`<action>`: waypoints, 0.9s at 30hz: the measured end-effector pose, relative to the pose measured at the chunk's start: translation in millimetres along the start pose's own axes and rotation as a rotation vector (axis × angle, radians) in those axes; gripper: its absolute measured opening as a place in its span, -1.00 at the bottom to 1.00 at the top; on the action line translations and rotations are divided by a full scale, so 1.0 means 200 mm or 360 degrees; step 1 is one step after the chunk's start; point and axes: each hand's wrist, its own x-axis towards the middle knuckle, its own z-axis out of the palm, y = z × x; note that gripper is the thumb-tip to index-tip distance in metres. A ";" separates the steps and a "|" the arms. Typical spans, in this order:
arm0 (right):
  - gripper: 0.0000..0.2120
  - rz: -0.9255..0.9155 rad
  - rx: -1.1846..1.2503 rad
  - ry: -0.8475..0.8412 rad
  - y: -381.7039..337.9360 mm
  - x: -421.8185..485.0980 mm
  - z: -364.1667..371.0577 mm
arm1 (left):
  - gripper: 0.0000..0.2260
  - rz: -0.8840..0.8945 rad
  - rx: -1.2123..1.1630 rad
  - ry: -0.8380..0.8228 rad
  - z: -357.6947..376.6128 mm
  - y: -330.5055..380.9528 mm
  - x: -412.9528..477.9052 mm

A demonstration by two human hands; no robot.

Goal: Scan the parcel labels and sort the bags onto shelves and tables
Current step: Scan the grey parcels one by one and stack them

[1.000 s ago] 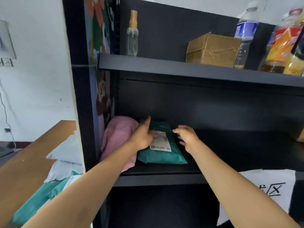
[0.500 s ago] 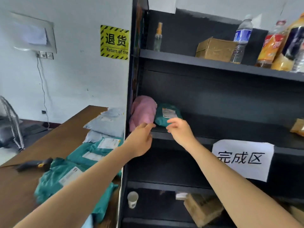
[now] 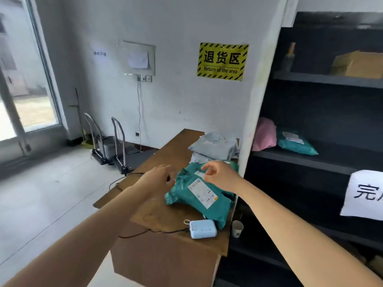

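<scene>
Both hands hang over the brown counter, holding nothing. The left hand is spread, fingers loosely bent, just left of the heap of teal bags. The right hand sits over the far end of that heap with fingers loosely curled and thumb apart, and I cannot tell whether it touches the plastic. The top bag shows its white label face up. Beyond the heap lie grey bags, and at the near edge sits a pale blue power bank with a black cable. To the right, on the dark shelf, a pink bag sits beside a single teal bag. A yellow sign hangs on the far wall.
</scene>
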 end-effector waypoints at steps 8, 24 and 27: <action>-0.69 -0.0216 -0.0318 -0.0161 -0.93 0.30 0.69 | -0.65 -0.0267 0.0246 0.0023 -0.60 -1.16 -0.63; -0.66 -0.0623 -0.0500 -0.0356 -1.99 1.68 1.64 | -0.61 -0.0719 0.0282 0.0237 -1.18 -2.92 -0.43; -0.69 -0.0600 -0.0507 -0.0382 -2.10 2.07 1.68 | -0.65 -0.0729 0.0307 0.0207 -1.29 -3.16 -0.16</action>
